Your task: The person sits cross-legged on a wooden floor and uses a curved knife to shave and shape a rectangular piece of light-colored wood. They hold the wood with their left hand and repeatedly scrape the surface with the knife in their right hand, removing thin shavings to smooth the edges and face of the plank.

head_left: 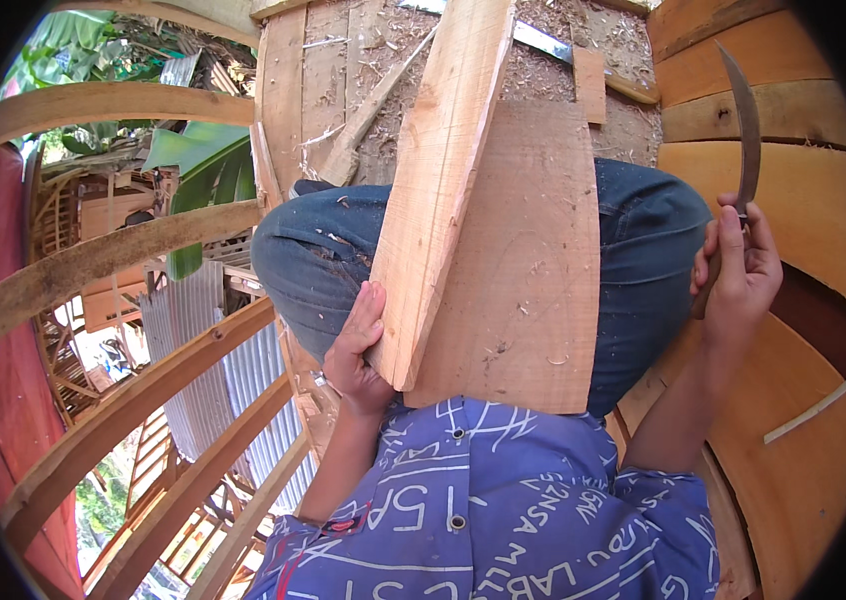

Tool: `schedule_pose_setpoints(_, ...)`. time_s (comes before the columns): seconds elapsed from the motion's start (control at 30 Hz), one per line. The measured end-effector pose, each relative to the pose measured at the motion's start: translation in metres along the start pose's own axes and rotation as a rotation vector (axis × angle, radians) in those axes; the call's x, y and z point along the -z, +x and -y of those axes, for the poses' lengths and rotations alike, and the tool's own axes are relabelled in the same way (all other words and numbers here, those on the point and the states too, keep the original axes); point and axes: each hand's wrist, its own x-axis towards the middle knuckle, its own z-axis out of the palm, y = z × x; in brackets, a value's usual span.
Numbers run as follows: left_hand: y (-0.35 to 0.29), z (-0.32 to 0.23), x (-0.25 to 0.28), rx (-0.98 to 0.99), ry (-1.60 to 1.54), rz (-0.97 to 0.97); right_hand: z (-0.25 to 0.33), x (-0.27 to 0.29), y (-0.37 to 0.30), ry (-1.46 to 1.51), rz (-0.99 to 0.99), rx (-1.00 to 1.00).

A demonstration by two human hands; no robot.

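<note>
A long, thick wooden plank (443,190) lies tilted over a wider flat board (528,270), which rests across my lap. At the plank's near end, my left hand (355,345) grips its left edge, with fingers on the face and the rest partly hidden. My right hand (738,255) is raised at the right, closed round the handle of a knife with a long curved blade (746,130). The blade points up and away, apart from the plank. Jagged, freshly cut wood shows along the plank's right edge.
Wood shavings (553,75) litter the plank floor ahead. There, a second blade (541,42) with a wooden handle lies near a small wood piece (590,85). A slatted railing (123,240) stands at left; a board wall (763,190) curves along the right, near a thin wood strip (818,400).
</note>
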Motion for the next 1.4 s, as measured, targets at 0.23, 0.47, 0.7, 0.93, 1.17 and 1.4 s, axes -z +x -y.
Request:
schedule_pose_setpoints(0.23, -0.002, 0.000, 0.002, -0.012, -0.031, 0.090, -0.003, -0.035, -0.037, -0.099, 0.923, -0.235)
schedule_pose_setpoints(0.47, 0.006, 0.003, -0.008, -0.081, 0.018, 0.039, -0.029, -0.039, -0.043, -0.192, 0.682, -0.045)
schedule_pose_setpoints(0.7, -0.003, 0.015, -0.002, -0.015, -0.046, 0.004, -0.006, -0.001, 0.002, 0.072, -0.001, 0.108)
schedule_pose_setpoints(0.93, 0.000, 0.013, -0.007, -0.018, -0.046, -0.032, -0.024, -0.046, -0.035, -0.139, 0.887, -0.120)
schedule_pose_setpoints(1.17, -0.002, 0.020, -0.005, -0.041, -0.053, -0.028, -0.022, -0.015, 0.017, 0.066, 0.010, 0.039)
schedule_pose_setpoints(1.4, 0.000, 0.020, -0.007, -0.063, -0.034, -0.029, -0.009, -0.049, -0.036, -0.047, 0.876, -0.280)
